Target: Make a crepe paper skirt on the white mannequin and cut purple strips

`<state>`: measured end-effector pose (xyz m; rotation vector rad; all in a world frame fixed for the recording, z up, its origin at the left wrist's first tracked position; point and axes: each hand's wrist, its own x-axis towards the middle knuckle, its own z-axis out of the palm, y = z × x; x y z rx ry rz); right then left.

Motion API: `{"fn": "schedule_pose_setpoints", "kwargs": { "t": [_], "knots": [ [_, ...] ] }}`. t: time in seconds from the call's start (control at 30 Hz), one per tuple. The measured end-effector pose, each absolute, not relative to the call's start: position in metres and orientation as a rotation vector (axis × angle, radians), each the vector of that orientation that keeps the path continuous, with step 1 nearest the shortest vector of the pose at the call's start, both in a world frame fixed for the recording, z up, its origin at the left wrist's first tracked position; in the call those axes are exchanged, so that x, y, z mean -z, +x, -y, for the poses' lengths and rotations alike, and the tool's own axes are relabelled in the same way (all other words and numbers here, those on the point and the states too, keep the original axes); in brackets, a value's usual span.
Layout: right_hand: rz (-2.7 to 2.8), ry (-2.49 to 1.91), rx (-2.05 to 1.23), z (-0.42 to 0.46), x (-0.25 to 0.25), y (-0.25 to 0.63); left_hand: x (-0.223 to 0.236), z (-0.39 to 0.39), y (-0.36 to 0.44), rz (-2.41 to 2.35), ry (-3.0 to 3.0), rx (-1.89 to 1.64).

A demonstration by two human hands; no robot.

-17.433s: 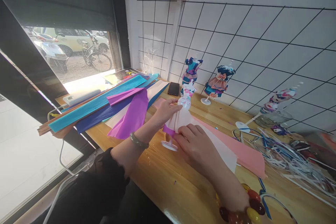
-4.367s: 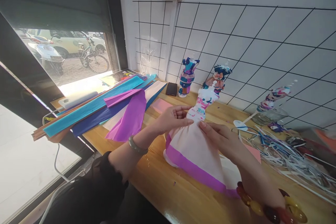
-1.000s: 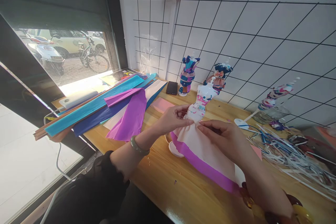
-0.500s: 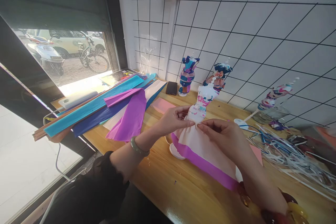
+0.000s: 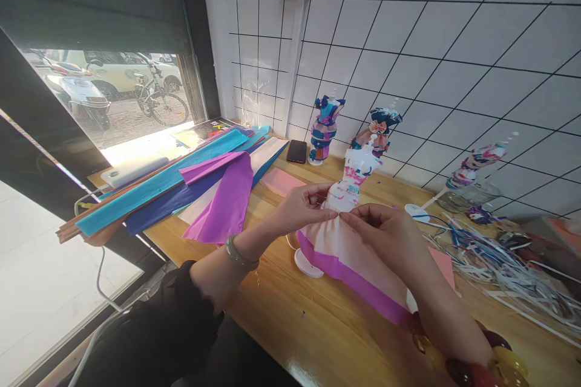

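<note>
In front of me a small white dress form [image 5: 351, 178], patched with pink, blue and teal bits, leans slightly to the right. A pale crepe paper strip with a purple border [image 5: 358, 263] hangs in gathers at its waist like a skirt. My left hand [image 5: 308, 205] pinches the strip's top edge at the left of the waist. Close beside it, my right hand [image 5: 376, 224] pinches the same edge between thumb and finger. The form's round white base [image 5: 308, 263] shows below; its stand is mostly hidden by the paper.
Left lie crepe paper strips in turquoise [image 5: 163, 184], navy [image 5: 167, 208] and purple [image 5: 227, 205]. A phone [image 5: 296, 152] and dressed mini forms [image 5: 324, 130] stand at the back. Right are a tilted form [image 5: 476, 163], a glass jar [image 5: 481, 196] and tangled paper strips [image 5: 508, 278].
The dress form has shifted a little to the right and its base has moved slightly. Both hands stay pinched at the waist, with the paper's gathers slightly changed.
</note>
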<state>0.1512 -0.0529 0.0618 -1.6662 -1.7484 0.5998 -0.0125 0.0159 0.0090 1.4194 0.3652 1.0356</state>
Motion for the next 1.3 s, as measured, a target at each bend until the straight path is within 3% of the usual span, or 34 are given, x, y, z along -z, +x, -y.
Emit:
{"fn": "schedule_pose_setpoints", "kwargs": {
  "t": [0.47, 0.73, 1.0, 1.3],
  "knots": [
    [1.822, -1.607, -0.451, 0.049, -0.050, 0.152, -0.011, -0.014, -0.009, -0.490, 1.239, -1.066],
    [2.175, -1.219, 0.165, 0.064, -0.060, 0.142, -0.010, -0.031, -0.018, -0.536, 0.994, -1.209],
    [2.342, -1.173, 0.597, 0.066, -0.047, 0.124, -0.004, -0.036, -0.022, -0.488, 0.907, -1.183],
    [2.516, -0.967, 0.564, 0.065, -0.043, 0.113, -0.004, -0.038, -0.026, -0.508, 0.928, -1.126]
  ]
}}
